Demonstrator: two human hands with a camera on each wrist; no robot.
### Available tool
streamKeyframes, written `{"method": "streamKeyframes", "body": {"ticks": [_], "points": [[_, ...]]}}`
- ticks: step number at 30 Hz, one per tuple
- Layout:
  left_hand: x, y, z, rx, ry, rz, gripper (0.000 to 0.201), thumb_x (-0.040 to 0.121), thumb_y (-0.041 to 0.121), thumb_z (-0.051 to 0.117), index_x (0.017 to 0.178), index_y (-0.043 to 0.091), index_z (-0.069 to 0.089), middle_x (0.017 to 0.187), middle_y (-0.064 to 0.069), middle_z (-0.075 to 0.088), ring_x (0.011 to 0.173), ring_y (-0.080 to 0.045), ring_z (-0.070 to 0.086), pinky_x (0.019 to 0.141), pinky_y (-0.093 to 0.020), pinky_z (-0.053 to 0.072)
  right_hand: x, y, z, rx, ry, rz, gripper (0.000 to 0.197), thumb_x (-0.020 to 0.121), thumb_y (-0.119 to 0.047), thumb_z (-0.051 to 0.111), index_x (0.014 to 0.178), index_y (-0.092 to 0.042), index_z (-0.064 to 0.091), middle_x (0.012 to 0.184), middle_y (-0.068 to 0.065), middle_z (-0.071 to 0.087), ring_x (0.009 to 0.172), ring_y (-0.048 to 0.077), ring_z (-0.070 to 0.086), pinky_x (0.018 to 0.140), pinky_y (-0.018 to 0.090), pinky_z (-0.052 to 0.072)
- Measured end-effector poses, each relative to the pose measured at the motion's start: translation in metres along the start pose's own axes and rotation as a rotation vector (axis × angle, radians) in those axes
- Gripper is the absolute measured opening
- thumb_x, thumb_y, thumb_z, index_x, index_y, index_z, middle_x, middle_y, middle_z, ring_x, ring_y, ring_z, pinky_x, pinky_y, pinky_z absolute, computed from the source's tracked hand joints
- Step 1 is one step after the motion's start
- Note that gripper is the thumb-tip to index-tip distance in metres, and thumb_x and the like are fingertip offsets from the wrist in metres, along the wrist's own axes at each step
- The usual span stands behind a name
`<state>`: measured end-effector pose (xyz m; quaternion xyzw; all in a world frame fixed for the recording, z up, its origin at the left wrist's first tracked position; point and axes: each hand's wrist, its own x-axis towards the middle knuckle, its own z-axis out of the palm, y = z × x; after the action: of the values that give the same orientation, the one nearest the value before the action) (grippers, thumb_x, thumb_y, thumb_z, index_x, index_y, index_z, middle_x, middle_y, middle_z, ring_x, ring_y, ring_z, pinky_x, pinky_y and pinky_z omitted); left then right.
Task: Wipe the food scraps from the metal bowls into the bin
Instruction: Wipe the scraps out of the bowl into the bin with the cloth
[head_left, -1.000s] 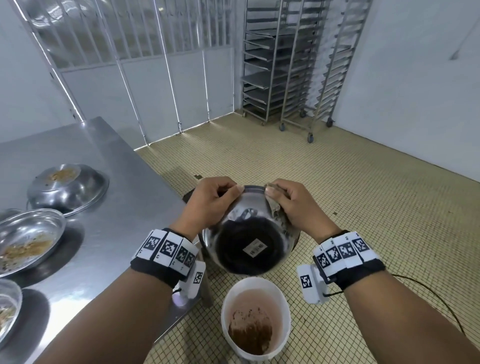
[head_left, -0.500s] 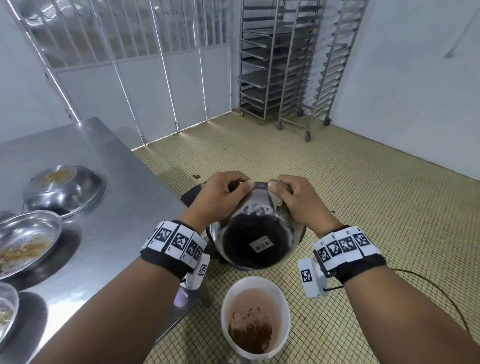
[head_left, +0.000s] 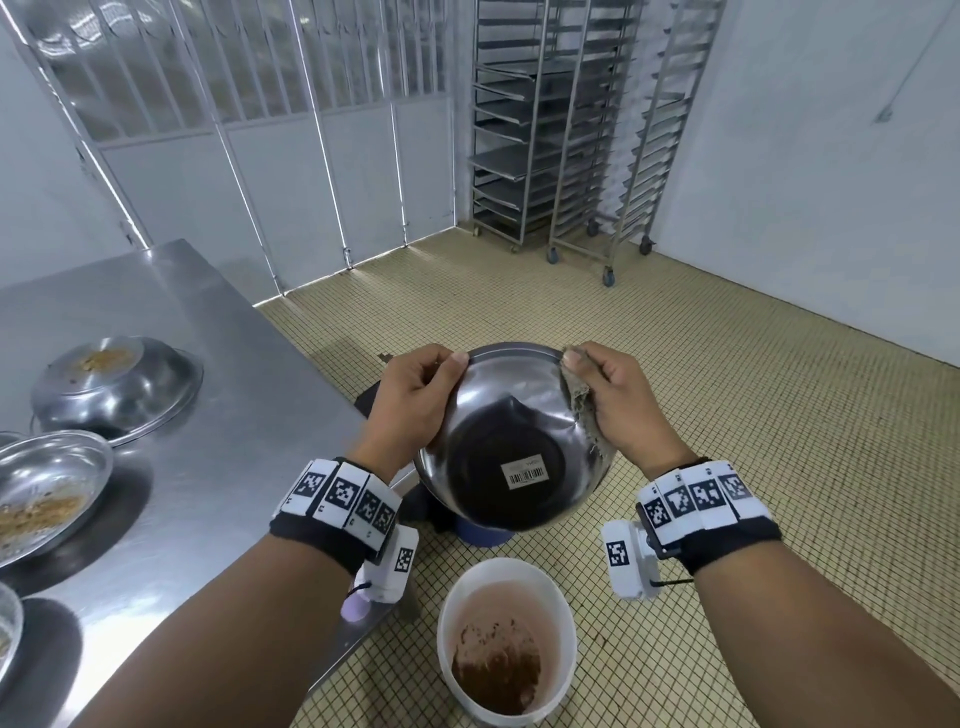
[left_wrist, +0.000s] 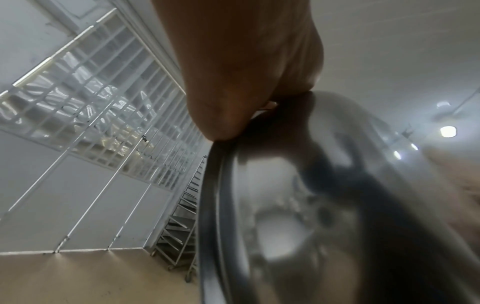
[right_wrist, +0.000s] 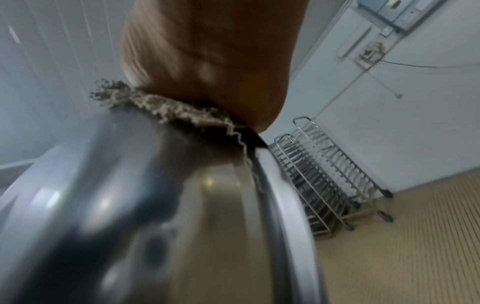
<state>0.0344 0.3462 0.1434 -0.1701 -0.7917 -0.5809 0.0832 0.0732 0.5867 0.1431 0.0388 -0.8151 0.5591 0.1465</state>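
Observation:
I hold a metal bowl (head_left: 511, 447) tipped away from me above the floor, its labelled underside facing me. My left hand (head_left: 415, 395) grips the bowl's left rim (left_wrist: 221, 185), thumb on the outside. My right hand (head_left: 618, 400) grips the right rim (right_wrist: 283, 185) with a grey-brown cloth (head_left: 582, 400) pinched against it; the cloth (right_wrist: 166, 109) shows frayed under the palm. A white bin (head_left: 506, 642) with brown scraps stands on the floor below the bowl. The bowl's inside is hidden.
A steel table (head_left: 171, 415) at my left carries an upturned bowl (head_left: 117, 384) with crumbs on its base and a dirty bowl (head_left: 41, 504) with scraps. Tray racks on wheels (head_left: 571, 130) stand by the far wall. The floor is tiled.
Both hands have shifted along the rim and the bowl has tipped a little, showing more of its rim. The cloth now hangs down the bowl's right side.

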Motion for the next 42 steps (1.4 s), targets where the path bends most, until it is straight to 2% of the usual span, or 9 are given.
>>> {"method": "streamKeyframes", "body": {"ticks": [6, 12, 18, 21, 25, 27, 34, 37, 42], "points": [[0.006, 0.001, -0.005, -0.157, 0.150, -0.048, 0.030, 0.105, 0.021, 0.061, 0.085, 0.001, 0.070, 0.070, -0.018, 0.068, 0.061, -0.027, 0.062, 0.055, -0.038, 0.051, -0.014, 0.007, 0.003, 0.292, 0.145, 0.110, 0.040, 0.107, -0.026, 0.049, 0.096, 0.011, 0.060, 0.088, 0.017, 0.061, 0.081, 0.026, 0.059, 0.084, 0.041, 0.049], [0.001, 0.001, 0.006, 0.022, -0.044, 0.078, 0.026, 0.105, 0.019, 0.060, 0.082, 0.011, 0.071, 0.061, 0.004, 0.063, 0.053, -0.007, 0.053, 0.052, -0.020, 0.043, 0.001, -0.009, -0.005, -0.178, -0.088, -0.014, 0.028, 0.106, -0.037, 0.051, 0.084, -0.029, 0.067, 0.075, -0.008, 0.064, 0.071, 0.014, 0.060, 0.074, 0.031, 0.047], [0.000, 0.000, 0.000, -0.079, 0.085, -0.005, 0.027, 0.105, 0.021, 0.061, 0.085, 0.009, 0.073, 0.067, -0.007, 0.070, 0.056, -0.021, 0.064, 0.052, -0.029, 0.050, -0.012, -0.002, -0.005, 0.148, 0.028, 0.108, 0.035, 0.105, -0.034, 0.052, 0.090, -0.007, 0.068, 0.080, 0.005, 0.067, 0.076, 0.023, 0.065, 0.078, 0.037, 0.053], [-0.004, -0.006, 0.000, -0.021, 0.061, -0.011, 0.028, 0.107, 0.022, 0.056, 0.083, 0.016, 0.069, 0.068, -0.007, 0.067, 0.058, -0.016, 0.061, 0.056, -0.030, 0.050, -0.013, 0.005, -0.004, 0.135, 0.042, 0.125, 0.037, 0.105, -0.035, 0.051, 0.090, -0.006, 0.066, 0.082, 0.008, 0.066, 0.076, 0.025, 0.064, 0.080, 0.043, 0.053], [0.002, 0.001, 0.000, 0.230, -0.217, 0.128, 0.031, 0.108, 0.024, 0.053, 0.079, 0.020, 0.064, 0.062, 0.002, 0.059, 0.053, -0.003, 0.053, 0.051, -0.016, 0.042, 0.000, -0.016, -0.005, -0.223, -0.132, -0.017, 0.026, 0.104, -0.038, 0.054, 0.084, -0.028, 0.068, 0.077, -0.007, 0.066, 0.074, 0.014, 0.063, 0.074, 0.033, 0.049], [0.005, 0.011, 0.003, 0.261, -0.292, 0.174, 0.029, 0.107, 0.022, 0.055, 0.082, 0.012, 0.066, 0.062, 0.006, 0.059, 0.053, 0.000, 0.054, 0.051, -0.014, 0.042, 0.003, -0.024, 0.000, -0.356, -0.191, -0.091, 0.031, 0.103, -0.039, 0.055, 0.073, -0.032, 0.060, 0.069, -0.011, 0.060, 0.066, 0.009, 0.055, 0.067, 0.028, 0.041], [0.006, 0.009, -0.001, 0.087, -0.124, 0.124, 0.028, 0.103, 0.017, 0.063, 0.081, 0.001, 0.071, 0.060, -0.008, 0.063, 0.047, -0.003, 0.052, 0.049, -0.012, 0.040, -0.006, -0.001, 0.004, -0.141, -0.064, -0.036, 0.029, 0.103, -0.040, 0.056, 0.077, -0.029, 0.065, 0.069, -0.011, 0.063, 0.067, 0.012, 0.059, 0.072, 0.032, 0.047], [0.001, 0.003, 0.002, 0.105, -0.127, 0.097, 0.029, 0.104, 0.016, 0.061, 0.081, 0.001, 0.069, 0.057, 0.000, 0.059, 0.047, -0.002, 0.050, 0.050, -0.012, 0.039, -0.006, 0.000, 0.007, -0.188, -0.085, -0.039, 0.029, 0.103, -0.040, 0.054, 0.080, -0.027, 0.065, 0.072, -0.008, 0.064, 0.070, 0.016, 0.061, 0.075, 0.040, 0.051], [0.002, 0.008, 0.006, 0.204, -0.199, 0.173, 0.025, 0.103, 0.020, 0.062, 0.083, 0.009, 0.071, 0.061, 0.008, 0.061, 0.053, -0.001, 0.056, 0.052, -0.012, 0.042, 0.001, -0.020, 0.011, -0.347, -0.196, -0.114, 0.008, 0.102, -0.044, 0.055, 0.109, -0.041, 0.058, 0.097, -0.010, 0.073, 0.084, 0.006, 0.070, 0.073, 0.028, 0.057]]}}
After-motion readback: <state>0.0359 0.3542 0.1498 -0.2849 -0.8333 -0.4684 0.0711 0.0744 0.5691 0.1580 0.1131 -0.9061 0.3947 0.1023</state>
